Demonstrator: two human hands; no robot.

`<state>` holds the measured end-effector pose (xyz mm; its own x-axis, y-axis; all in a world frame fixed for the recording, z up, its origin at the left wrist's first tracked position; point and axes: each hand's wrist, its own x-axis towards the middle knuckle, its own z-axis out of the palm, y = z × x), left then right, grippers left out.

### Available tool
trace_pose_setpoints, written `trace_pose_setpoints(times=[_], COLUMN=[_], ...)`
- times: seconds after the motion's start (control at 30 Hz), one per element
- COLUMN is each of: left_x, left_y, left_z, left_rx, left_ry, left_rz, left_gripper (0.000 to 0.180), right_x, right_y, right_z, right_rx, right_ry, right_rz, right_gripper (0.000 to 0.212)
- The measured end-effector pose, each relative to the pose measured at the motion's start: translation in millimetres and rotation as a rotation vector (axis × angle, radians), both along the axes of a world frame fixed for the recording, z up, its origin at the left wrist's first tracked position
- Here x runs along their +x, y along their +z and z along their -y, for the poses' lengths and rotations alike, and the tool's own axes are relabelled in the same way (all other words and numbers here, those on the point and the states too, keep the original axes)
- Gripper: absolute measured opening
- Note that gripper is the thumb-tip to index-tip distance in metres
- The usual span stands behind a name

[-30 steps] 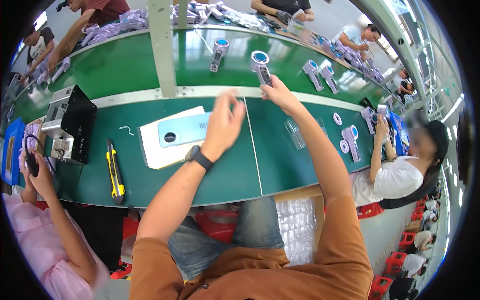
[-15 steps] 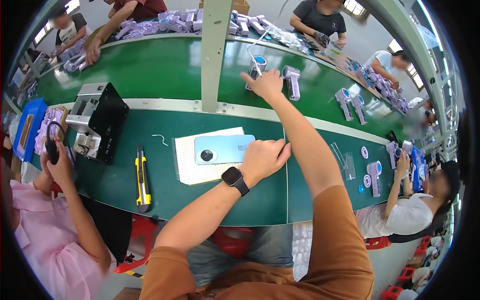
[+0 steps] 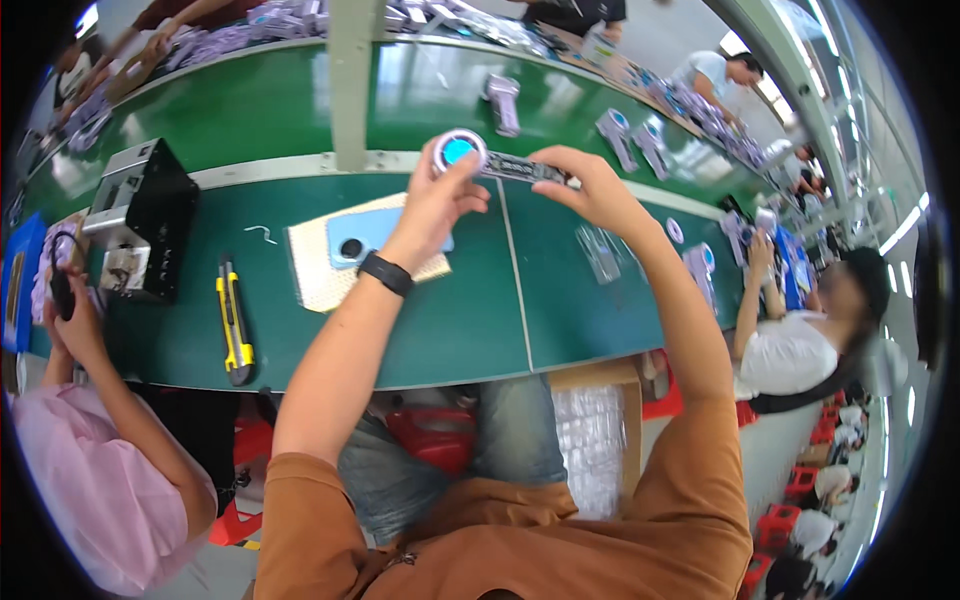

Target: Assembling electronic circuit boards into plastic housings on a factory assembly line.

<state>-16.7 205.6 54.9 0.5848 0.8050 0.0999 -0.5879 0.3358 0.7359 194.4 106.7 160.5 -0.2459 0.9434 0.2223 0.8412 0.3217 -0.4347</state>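
Observation:
Both my hands hold a lavender handheld fan sideways above the far side of the green bench. My left hand, with a black watch at the wrist, is closed round its round head with the blue centre. My right hand pinches the handle's end; dark inner parts show along the handle. Below my left forearm, a light blue phone lies on a cream dotted sheet, partly covered by the arm. To the left lies a yellow and black utility knife.
A black and silver machine stands at the left. Several more fans, one of them here, lie on the green conveyor beyond a metal post. Clear plastic pieces lie right. Co-workers sit on both sides.
My right hand has brought the fan from the conveyor back toward me. My left hand has left the phone and gripped the fan's head. The whole view has shifted.

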Motion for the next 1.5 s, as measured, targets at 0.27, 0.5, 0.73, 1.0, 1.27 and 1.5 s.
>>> trace_pose_setpoints(times=[0.27,0.5,0.73,1.0,1.27,1.5], left_x=[2,4,0,6,10,10], left_y=[6,7,15,19,10,13], left_z=[11,27,31,46,60,53], left_rx=[-0.003,-0.025,0.062,0.143,0.162,0.199], left_ry=[0.008,0.001,-0.084,-0.062,-0.149,-0.215], left_rz=[0.093,0.026,-0.013,-0.064,-0.19,-0.332], left_gripper=[0.042,0.038,0.045,0.044,0.046,0.052], right_x=[44,10,15,-4,-36,-29], right_y=[-78,-72,-47,-23,-49,-71], right_z=[124,125,108,105,73,64], right_rx=[0.019,0.181,0.135,0.106,0.173,0.183], right_ry=[-0.621,-0.345,-0.365,-0.337,-0.319,-0.395], right_rz=[0.468,-0.11,-0.142,-0.1,-0.008,-0.015], right_gripper=[0.059,0.05,0.048,0.056,0.047,0.041])
